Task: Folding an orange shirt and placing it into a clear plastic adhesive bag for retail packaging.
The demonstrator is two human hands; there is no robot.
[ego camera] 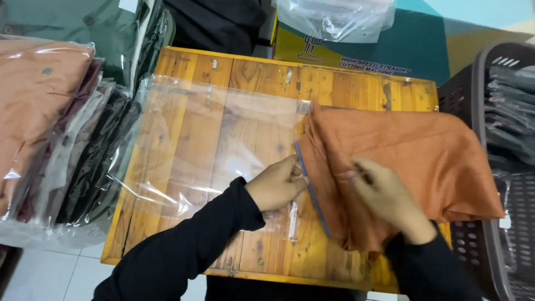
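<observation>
A folded rust-orange garment (412, 161) lies on the right half of a small wooden table (356, 89). A clear plastic bag (217, 139) lies flat on the left half, its open mouth with a blue strip facing the garment's left edge. My left hand (276, 184) pinches the bag's mouth edge by the blue strip. My right hand (384, 198) rests on top of the garment near its left edge, fingers pressing the cloth.
A stack of bagged garments (50, 128) in orange, dark red, grey and black stands at the left. A dark plastic basket (496, 139) with bagged clothes stands at the right. A cardboard box (345, 53) and loose plastic bags (334, 19) lie behind the table.
</observation>
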